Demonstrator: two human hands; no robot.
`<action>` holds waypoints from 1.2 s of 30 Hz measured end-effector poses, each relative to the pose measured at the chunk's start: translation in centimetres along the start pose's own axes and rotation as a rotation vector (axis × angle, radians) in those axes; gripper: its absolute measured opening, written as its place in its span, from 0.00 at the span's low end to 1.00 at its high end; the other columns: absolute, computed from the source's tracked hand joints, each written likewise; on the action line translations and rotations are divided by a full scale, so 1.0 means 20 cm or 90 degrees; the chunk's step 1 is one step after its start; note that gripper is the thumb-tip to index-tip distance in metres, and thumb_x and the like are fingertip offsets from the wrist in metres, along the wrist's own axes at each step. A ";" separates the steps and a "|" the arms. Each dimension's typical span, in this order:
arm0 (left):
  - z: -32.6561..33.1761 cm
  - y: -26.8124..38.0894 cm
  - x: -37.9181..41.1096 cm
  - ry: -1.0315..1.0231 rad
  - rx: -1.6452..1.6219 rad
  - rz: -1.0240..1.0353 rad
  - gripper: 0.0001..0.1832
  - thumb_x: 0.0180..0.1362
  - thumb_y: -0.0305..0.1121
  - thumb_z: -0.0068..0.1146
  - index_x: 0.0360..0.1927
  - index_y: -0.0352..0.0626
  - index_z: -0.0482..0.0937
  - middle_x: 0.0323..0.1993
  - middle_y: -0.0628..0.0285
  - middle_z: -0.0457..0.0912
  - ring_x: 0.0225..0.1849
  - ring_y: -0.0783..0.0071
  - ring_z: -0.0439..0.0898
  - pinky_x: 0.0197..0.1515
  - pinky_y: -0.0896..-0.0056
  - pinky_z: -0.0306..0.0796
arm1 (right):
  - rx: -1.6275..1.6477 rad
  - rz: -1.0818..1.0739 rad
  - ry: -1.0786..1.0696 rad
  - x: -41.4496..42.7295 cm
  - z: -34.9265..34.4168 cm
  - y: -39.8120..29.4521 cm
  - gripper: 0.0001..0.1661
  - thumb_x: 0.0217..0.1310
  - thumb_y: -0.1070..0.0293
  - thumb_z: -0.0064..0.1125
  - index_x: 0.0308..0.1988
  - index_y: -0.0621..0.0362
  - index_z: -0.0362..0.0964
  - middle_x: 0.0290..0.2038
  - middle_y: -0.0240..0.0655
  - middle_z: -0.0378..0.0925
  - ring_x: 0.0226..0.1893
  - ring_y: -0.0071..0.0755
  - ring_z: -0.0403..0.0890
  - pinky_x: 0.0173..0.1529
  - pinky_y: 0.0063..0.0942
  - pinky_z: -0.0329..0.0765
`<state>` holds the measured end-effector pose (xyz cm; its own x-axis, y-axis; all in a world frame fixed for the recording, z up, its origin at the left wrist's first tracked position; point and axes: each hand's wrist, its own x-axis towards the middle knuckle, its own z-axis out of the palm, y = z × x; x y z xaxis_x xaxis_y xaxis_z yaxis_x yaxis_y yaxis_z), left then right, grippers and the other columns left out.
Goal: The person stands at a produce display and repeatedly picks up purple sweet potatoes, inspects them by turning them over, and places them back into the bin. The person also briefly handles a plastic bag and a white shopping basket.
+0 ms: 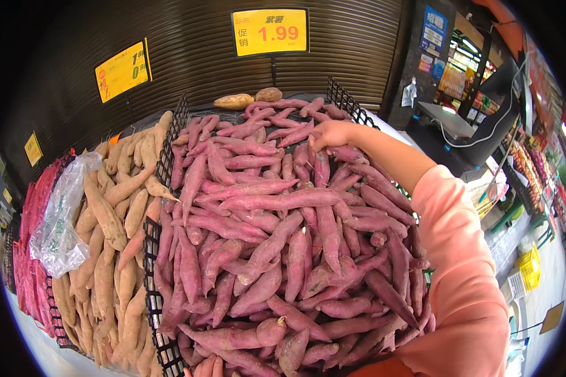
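A large heap of purple-skinned sweet potatoes (278, 202) lies before me in a black plastic crate. My right hand (329, 134) reaches over to the far right part of the heap, its fingers bent down. Just under those fingers stands a purple sweet potato (321, 168); whether they grip it is hidden by the hand. At the bottom edge of the view only some fingers of my left hand (209, 367) show, beside the nearest sweet potatoes. The rest of that hand is cut off.
Tan sweet potatoes (106, 264) fill the section to the left, behind a black mesh divider (153, 273). A clear plastic bag (61, 226) lies on them. Yellow price signs (270, 33) stand behind. A scale (445, 120) is at the right.
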<state>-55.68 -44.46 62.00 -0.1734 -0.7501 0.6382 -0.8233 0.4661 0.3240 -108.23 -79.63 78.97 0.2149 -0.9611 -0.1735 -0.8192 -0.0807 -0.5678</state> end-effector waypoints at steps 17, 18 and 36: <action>-0.21 0.49 0.38 -0.021 -0.896 -0.253 0.27 0.63 0.30 0.51 0.65 0.33 0.66 0.57 0.51 0.77 0.53 0.60 0.78 0.56 0.62 0.72 | 0.239 -0.452 0.089 -1.14 0.74 -1.37 0.05 0.63 0.74 0.57 0.39 0.59 0.69 0.37 0.32 0.82 0.32 0.20 0.77 0.40 0.24 0.76; -0.24 0.49 0.39 -0.158 -0.962 -0.317 0.23 0.63 0.30 0.52 0.61 0.34 0.68 0.54 0.53 0.78 0.45 0.65 0.79 0.46 0.66 0.73 | 0.215 -0.405 0.049 -1.19 0.84 -1.41 0.06 0.62 0.73 0.59 0.39 0.59 0.69 0.35 0.33 0.80 0.32 0.23 0.77 0.40 0.26 0.76; -0.53 0.29 -0.34 -0.505 -1.089 -0.548 0.16 0.65 0.32 0.62 0.53 0.40 0.74 0.22 0.74 0.70 0.17 0.88 0.62 0.20 0.82 0.54 | 0.532 0.006 -0.423 -1.56 1.70 -1.41 0.17 0.72 0.58 0.53 0.32 0.59 0.71 0.19 0.29 0.73 0.18 0.18 0.72 0.22 0.21 0.67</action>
<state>-53.52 -31.59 66.92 -0.6331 -0.7426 -0.2185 0.3372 -0.5187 0.7857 -73.77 -38.29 73.06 0.6632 -0.6041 -0.4419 -0.2521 0.3756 -0.8919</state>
